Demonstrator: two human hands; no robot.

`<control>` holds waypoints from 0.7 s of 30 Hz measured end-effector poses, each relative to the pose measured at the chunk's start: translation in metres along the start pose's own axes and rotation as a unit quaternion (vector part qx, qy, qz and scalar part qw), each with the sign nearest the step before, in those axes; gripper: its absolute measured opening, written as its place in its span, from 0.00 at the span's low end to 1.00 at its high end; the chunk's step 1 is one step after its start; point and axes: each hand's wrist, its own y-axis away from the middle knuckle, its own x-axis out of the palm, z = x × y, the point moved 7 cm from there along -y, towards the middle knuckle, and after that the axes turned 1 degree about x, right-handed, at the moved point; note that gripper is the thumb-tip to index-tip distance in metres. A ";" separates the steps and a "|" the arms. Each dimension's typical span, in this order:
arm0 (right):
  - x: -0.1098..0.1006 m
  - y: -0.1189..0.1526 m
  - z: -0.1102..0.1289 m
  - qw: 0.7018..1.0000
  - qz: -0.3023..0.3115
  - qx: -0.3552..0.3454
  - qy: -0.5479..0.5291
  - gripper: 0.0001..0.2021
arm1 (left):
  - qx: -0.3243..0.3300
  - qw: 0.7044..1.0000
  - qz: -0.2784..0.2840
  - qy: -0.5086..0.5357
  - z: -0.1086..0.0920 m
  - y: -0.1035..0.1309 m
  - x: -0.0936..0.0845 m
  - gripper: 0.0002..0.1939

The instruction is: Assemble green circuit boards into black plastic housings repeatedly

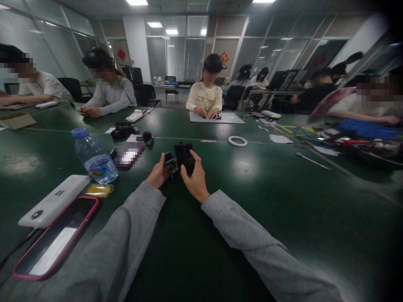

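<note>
Just left of the middle of the head view, my left hand is closed round a small electronic module with a little screen and a board that looks bare. Beside it my right hand grips a black case between thumb and fingers, held upright. The two objects are close together above the green table; whether they touch is hard to tell. Fine details of both are too small to make out.
At left are a water bottle, a white power bank, a red-edged phone and a yellow packet. A tape roll, a metal tool and tangled cables lie rightward. Several people sit around.
</note>
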 end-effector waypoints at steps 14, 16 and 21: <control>0.014 -0.003 -0.048 0.995 0.041 0.086 0.023 0.31 | -0.017 1.000 0.019 0.005 -0.002 0.008 0.005 0.24; 0.015 -0.003 -0.048 0.995 0.041 0.084 0.029 0.31 | -0.020 1.000 0.017 0.007 -0.003 0.009 0.006 0.24; 0.007 -0.003 -0.057 0.988 -0.014 0.115 0.101 0.29 | -0.032 0.999 0.021 0.013 -0.002 0.007 0.006 0.26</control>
